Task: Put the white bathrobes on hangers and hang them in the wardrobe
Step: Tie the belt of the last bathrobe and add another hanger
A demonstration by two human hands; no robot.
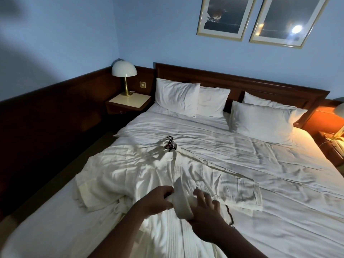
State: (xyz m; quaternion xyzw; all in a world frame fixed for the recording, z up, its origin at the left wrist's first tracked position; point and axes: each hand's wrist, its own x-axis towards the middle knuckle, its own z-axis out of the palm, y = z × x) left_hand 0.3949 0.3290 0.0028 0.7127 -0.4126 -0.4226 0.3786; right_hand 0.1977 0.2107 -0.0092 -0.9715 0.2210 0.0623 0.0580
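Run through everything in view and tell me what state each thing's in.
bathrobes: lying flat on the bed, hanger hooks sticking out at the collar
belt: held across the robe's front
left hand: grips the belt
right hand: fingers spread over the belt
left bedside lamp: off
right bedside lamp: lit
pillows: propped against the headboard
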